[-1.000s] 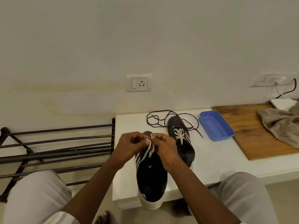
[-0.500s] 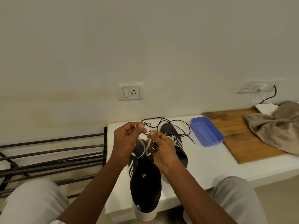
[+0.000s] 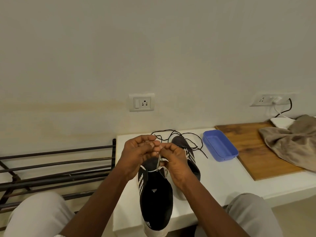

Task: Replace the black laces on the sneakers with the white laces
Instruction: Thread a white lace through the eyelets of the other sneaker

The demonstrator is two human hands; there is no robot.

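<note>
— Plain wall with a socket (image 3: 142, 102); a white bench (image 3: 213, 185) below it, a metal rack (image 3: 51, 168) to its left. What lay on the bench?

— Two black sneakers. The near sneaker (image 3: 155, 202) overhung the front edge. The far sneaker (image 3: 193, 161), just behind, showed white lacing. Black laces (image 3: 171, 134) lay loose at the back.

— The hands?

— Left hand (image 3: 136, 154) and right hand (image 3: 174, 161) were close together above the near sneaker, fingers curled, pinching the white lace (image 3: 159, 161), which ran down to that sneaker.

— Else?

— A blue tray (image 3: 220, 146) beside a wooden board (image 3: 253, 151), which carried a cloth (image 3: 290, 142).

Sneakers (image 3: 156, 202) on bench (image 3: 213, 182); tray (image 3: 218, 144) right, rack (image 3: 56, 152) left.
</note>
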